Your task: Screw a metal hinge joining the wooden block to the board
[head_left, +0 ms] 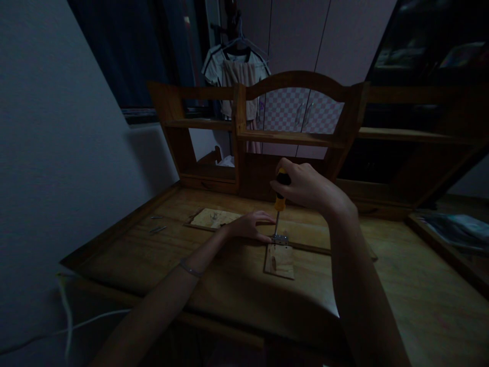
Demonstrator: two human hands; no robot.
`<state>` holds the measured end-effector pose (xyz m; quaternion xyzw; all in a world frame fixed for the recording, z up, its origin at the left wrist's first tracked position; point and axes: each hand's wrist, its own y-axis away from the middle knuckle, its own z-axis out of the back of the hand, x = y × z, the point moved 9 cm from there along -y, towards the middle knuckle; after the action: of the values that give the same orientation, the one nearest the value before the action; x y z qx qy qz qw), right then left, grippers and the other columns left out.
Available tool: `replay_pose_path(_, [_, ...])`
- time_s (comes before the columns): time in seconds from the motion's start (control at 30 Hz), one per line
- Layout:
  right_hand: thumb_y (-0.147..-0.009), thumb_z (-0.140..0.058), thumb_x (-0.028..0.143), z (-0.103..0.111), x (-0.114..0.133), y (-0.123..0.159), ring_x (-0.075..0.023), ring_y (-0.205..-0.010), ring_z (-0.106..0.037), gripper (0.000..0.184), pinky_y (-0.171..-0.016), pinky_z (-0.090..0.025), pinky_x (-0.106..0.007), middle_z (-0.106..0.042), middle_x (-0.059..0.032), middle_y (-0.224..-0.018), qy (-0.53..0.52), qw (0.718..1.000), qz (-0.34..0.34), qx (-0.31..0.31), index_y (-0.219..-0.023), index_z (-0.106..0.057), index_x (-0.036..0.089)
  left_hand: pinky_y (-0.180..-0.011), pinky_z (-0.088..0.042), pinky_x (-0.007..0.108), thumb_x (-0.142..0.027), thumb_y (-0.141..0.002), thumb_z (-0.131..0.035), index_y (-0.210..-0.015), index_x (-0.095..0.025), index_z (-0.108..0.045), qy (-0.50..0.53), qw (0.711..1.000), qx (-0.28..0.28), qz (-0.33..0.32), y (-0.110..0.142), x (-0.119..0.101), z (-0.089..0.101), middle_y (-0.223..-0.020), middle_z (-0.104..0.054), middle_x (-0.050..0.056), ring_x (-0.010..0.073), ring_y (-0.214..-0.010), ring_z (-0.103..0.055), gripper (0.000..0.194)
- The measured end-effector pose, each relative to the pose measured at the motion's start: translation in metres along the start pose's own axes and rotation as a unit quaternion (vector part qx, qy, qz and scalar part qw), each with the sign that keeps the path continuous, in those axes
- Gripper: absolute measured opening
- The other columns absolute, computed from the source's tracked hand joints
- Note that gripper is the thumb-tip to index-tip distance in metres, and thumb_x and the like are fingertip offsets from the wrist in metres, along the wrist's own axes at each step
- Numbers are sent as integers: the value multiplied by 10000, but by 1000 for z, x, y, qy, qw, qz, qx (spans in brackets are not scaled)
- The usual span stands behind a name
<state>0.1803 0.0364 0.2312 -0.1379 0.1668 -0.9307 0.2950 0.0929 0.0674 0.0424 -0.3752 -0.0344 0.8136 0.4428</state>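
Note:
My right hand (305, 186) is closed around the black and yellow handle of a screwdriver (280, 203), which stands upright with its tip on a small metal hinge (280, 238). The hinge sits at the top edge of a small wooden piece (280, 261) lying on the wooden desk (401, 285). My left hand (250, 225) rests on the desk just left of the hinge, its fingers stretched toward it and touching or nearly touching it. A thin bracelet is on my left wrist.
Another flat wooden piece (214, 218) lies behind my left hand. Two small metal parts (157, 229) lie at the desk's left. A wooden shelf unit (294, 135) stands at the back. Clothes hang on a hanger (237, 63) beyond. A white cable (66, 321) hangs at the left.

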Motion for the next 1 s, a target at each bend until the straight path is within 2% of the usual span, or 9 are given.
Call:
replay_pose_path(0.23, [-849, -512, 378, 3, 2, 1, -250, -935, -598, 267, -787, -418, -320, -662, -117, -995, -7, 1000, 7, 3, -1022, -554, 180, -1024, -455, 386, -436, -678, -816, -1202, -195, -637, 1, 1000, -6, 9, 1, 4, 0, -1245, -622, 117, 235, -1154, -586, 605])
replay_pose_path(0.53, [-883, -480, 412, 1, 2, 0, -232, -825, -599, 278, -720, -406, -306, -660, -97, -893, 21, 1000, 4, -3, -1032, -551, 188, -1021, -456, 397, -442, -668, -822, -1234, -211, -630, -4, 1000, -2, -3, 0, 1, 0, -1243, -625, 121, 248, -1148, -591, 641])
replay_pose_path(0.77, [-858, -508, 391, 3, 4, 0, -228, -858, -596, 280, -736, -414, -299, -661, -111, -965, 8, 1000, 7, 2, -1033, -555, 178, -1029, -452, 397, -460, -667, -817, -1211, -216, -639, -9, 1000, -6, -1, 1, 2, 0, -1243, -627, 114, 246, -1162, -585, 621])
replay_pose_path(1.0, [-879, -481, 419, 4, 3, 1, -233, -816, -601, 273, -704, -400, -307, -661, -97, -887, 31, 999, 0, -7, -1009, -548, 188, -1014, -459, 386, -447, -673, -816, -1218, -189, -633, -10, 1000, -9, -14, 0, 2, -1, -1233, -631, 129, 244, -1143, -595, 630])
